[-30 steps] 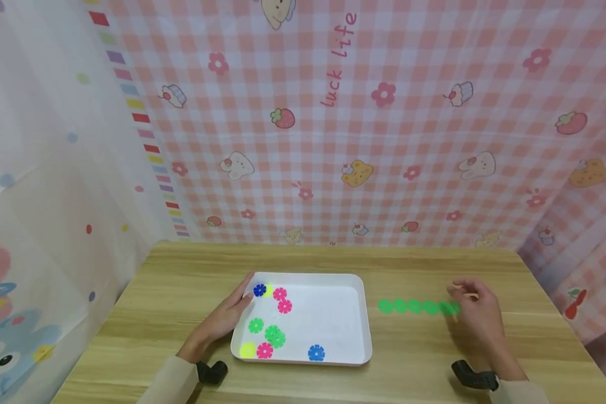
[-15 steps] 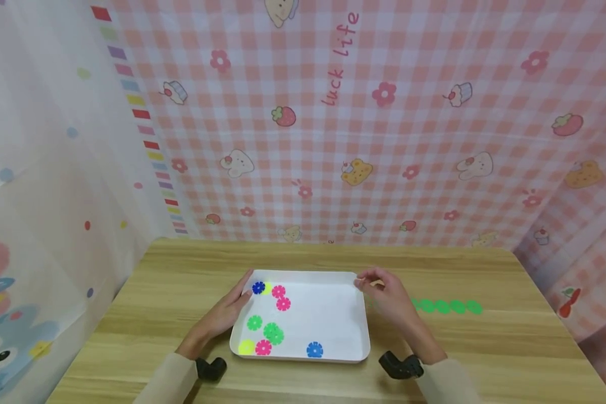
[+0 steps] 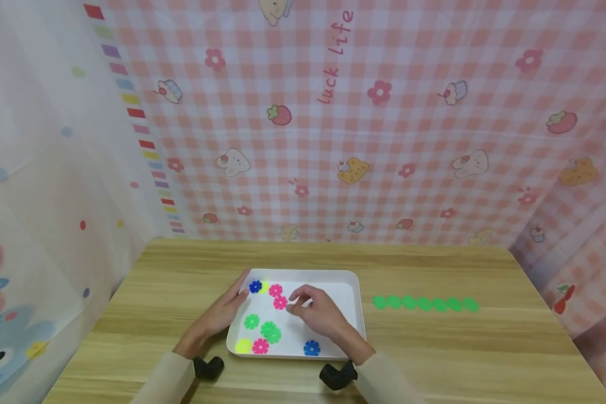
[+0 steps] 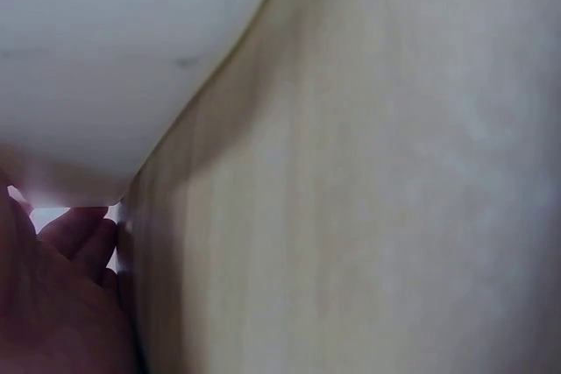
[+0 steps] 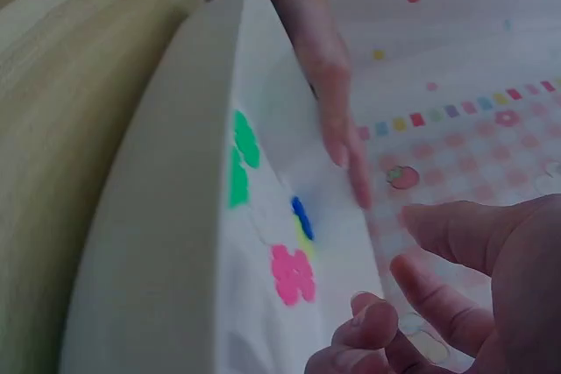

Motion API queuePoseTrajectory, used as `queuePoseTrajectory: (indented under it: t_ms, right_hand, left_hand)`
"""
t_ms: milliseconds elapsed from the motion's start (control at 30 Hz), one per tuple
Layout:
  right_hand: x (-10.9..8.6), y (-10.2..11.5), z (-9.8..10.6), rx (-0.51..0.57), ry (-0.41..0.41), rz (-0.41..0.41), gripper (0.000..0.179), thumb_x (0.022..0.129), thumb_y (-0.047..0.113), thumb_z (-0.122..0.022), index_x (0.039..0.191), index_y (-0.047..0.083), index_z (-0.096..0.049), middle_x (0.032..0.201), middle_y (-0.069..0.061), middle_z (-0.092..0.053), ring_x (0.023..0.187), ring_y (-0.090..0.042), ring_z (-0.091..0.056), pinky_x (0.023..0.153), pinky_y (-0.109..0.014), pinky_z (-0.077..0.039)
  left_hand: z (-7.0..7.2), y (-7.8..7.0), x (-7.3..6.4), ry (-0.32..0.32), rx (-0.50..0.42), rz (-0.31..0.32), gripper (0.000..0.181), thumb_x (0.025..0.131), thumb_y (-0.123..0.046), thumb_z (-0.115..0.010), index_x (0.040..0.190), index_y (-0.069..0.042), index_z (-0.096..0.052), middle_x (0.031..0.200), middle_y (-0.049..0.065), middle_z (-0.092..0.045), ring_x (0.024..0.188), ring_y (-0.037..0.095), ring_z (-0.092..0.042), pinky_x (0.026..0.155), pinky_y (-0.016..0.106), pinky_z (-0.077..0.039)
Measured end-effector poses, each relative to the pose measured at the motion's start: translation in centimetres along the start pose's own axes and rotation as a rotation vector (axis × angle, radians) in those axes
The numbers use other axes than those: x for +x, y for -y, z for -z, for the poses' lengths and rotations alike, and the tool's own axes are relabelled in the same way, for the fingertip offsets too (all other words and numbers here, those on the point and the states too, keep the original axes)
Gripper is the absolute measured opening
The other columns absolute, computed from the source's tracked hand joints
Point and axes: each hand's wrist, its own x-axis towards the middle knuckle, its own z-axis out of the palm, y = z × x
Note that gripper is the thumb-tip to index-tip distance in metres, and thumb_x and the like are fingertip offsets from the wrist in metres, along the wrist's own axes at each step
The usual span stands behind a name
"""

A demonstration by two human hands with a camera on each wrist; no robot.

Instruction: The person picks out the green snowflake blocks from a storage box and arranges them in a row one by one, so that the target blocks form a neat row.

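Note:
My left hand (image 3: 220, 315) grips the left rim of a shallow white tray (image 3: 343, 314), its thumb over the edge. In the left wrist view the fingers of the left hand (image 4: 70, 295) lie against the tray's outer side. Over the middle of the tray hovers my right hand (image 3: 319, 311), thumb and fingers apart with nothing between them. Its fingertips are close to a pink snowflake disc (image 3: 280, 302), touching another pink disc (image 3: 275, 290). Also in the tray are a dark blue disc (image 3: 255, 287), a yellow disc (image 3: 243, 345), green discs (image 3: 270, 331) and a blue disc (image 3: 311, 348).
Right of the tray, several green discs (image 3: 424, 303) lie in a straight row on the wooden table (image 3: 434, 359). A pink checked cloth (image 3: 353, 134) hangs behind the table, and a white printed curtain (image 3: 45, 168) hangs at the left.
My right hand has moved left, from the right end of the green row, past the tray's right rim, to above the tray. The left hand stays at the tray's left rim.

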Motion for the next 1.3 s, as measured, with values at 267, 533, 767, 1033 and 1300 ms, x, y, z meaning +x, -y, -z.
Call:
queuePoseTrajectory:
  t_ms: [267, 533, 767, 1033, 1300]
  right_hand:
    - [0.6, 0.1, -2.5, -0.038, 0.131, -0.006, 0.025, 0.085, 0.02, -0.078, 0.105, 0.008, -0.069, 0.088, -0.001, -0.06, 0.078, -0.017, -0.052, 0.065, -0.029, -0.042]
    - [0.8, -0.5, -3.2, -0.149, 0.189, 0.048, 0.021, 0.079, 0.014, -0.083, 0.096, 0.011, -0.071, 0.086, 0.0, -0.058, 0.078, -0.014, -0.049, 0.069, -0.028, -0.042]
    - [0.6, -0.7, -3.6, -0.244, 0.185, 0.091, 0.02, 0.076, 0.013, -0.085, 0.092, 0.014, -0.072, 0.083, 0.001, -0.054, 0.075, -0.012, -0.046, 0.067, -0.025, -0.04]
    - [0.5, -0.9, -3.9, -0.288, 0.151, 0.109, 0.022, 0.072, 0.011, -0.086, 0.087, 0.015, -0.07, 0.082, 0.002, -0.052, 0.072, -0.01, -0.046, 0.065, -0.024, -0.04]
    - [0.5, -1.1, -3.9, -0.282, 0.128, 0.135, 0.025, 0.072, 0.009, -0.085, 0.086, 0.015, -0.066, 0.08, 0.003, -0.052, 0.071, -0.008, -0.044, 0.066, -0.023, -0.039]
  left_hand:
    - [0.0, 0.2, 0.1, 0.001, -0.002, 0.003, 0.056, 0.11, -0.031, -0.027, 0.161, -0.026, -0.004, 0.168, 0.002, -0.001, 0.154, 0.026, 0.0, 0.123, 0.052, -0.003]
    - [-0.1, 0.1, 0.1, 0.001, -0.012, 0.003, 0.056, 0.11, -0.03, -0.028, 0.161, -0.026, -0.005, 0.168, 0.003, -0.003, 0.154, 0.026, -0.001, 0.123, 0.053, -0.003]
    - [0.0, 0.1, 0.1, -0.001, -0.013, 0.004, 0.056, 0.11, -0.029, -0.029, 0.161, -0.027, -0.006, 0.168, 0.003, -0.003, 0.154, 0.026, -0.001, 0.123, 0.052, -0.003]
    - [0.0, 0.2, 0.1, 0.004, -0.014, 0.005, 0.057, 0.11, -0.031, -0.029, 0.161, -0.026, -0.005, 0.168, 0.003, -0.002, 0.154, 0.027, 0.0, 0.122, 0.053, -0.003]
    - [0.0, 0.1, 0.1, 0.003, -0.012, 0.007, 0.057, 0.11, -0.033, -0.029, 0.161, -0.026, -0.005, 0.168, 0.003, -0.003, 0.154, 0.027, -0.001, 0.122, 0.054, -0.003]
